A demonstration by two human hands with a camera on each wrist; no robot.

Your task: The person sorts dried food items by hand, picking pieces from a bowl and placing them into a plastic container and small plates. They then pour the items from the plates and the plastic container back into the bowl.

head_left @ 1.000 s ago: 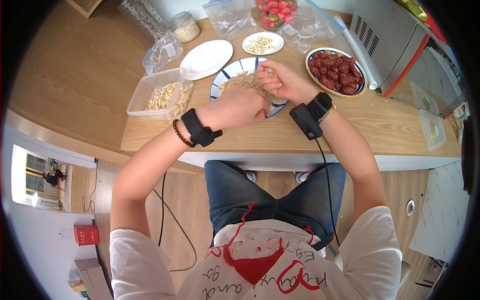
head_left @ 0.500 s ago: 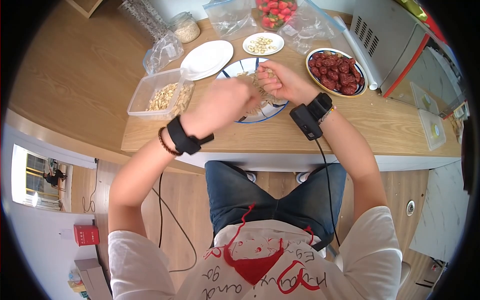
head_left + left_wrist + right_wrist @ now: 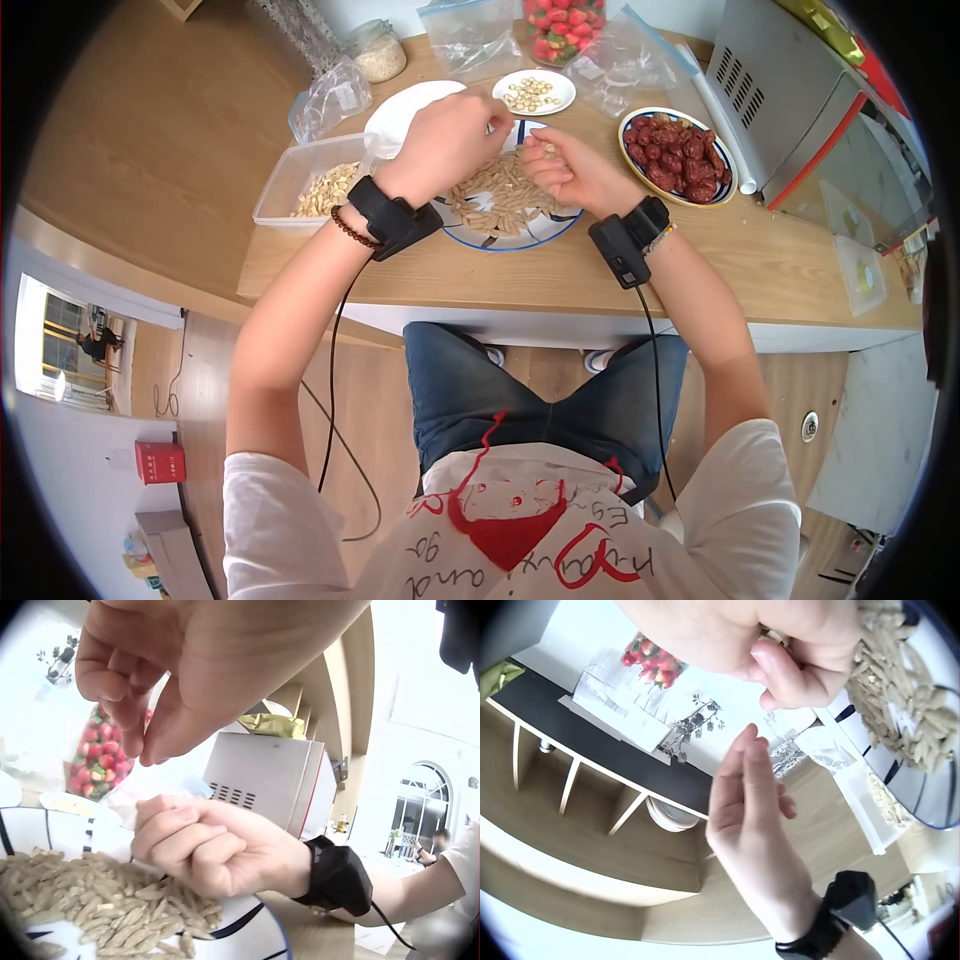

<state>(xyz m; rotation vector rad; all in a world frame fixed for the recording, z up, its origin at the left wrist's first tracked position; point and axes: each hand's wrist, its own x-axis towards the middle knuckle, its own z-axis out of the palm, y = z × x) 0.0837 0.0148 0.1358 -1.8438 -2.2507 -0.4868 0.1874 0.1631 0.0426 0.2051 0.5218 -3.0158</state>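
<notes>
While the right hand [image 3: 577, 178] curls round some pale bits [image 3: 548, 150] by the plate [image 3: 255, 926], the left hand [image 3: 450, 140] has its fingertips together. Can't tell if it's pinching anything.

left hand [image 3: 202, 664] up top, fingers angled down, fingertips close together. right hand [image 3: 199, 847] below, fingers curled, at plate [image 3: 259, 926] of pale oblong pieces [image 3: 112, 911]. small dish [image 3: 106, 814] behind, contents washed out.

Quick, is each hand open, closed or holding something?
Left hand: fingertips close together; can't tell if it's holding anything.
Right hand: closed, holding at least one small pale-tan piece.
</notes>
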